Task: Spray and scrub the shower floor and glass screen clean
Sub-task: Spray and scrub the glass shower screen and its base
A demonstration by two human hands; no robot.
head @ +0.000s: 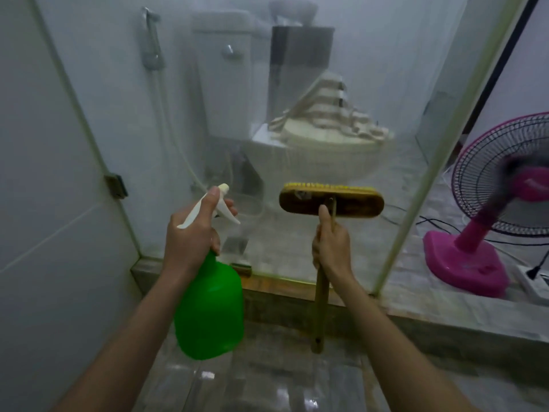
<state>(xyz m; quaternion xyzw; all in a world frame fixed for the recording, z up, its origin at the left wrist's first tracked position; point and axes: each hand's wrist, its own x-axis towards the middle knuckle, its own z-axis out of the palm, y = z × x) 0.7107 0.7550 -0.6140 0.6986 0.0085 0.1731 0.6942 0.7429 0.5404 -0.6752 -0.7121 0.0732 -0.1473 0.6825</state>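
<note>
My left hand [190, 236] grips the neck of a green spray bottle [209, 310], fingers on its white trigger head [214, 203], whose nozzle points at the hazy glass screen [297, 84]. My right hand [331, 248] holds the wooden handle of a scrub brush [331, 200]. The brush's wooden head lies crosswise with its yellow bristles against the lower glass. The wet tiled shower floor [267, 379] spreads below my arms.
Behind the glass stand a toilet [320, 156] with folded cloth on its lid and a hand sprayer [151, 52] on the wall. A stone kerb [430, 328] runs under the screen. A pink standing fan [493, 221] and power strip sit at the right.
</note>
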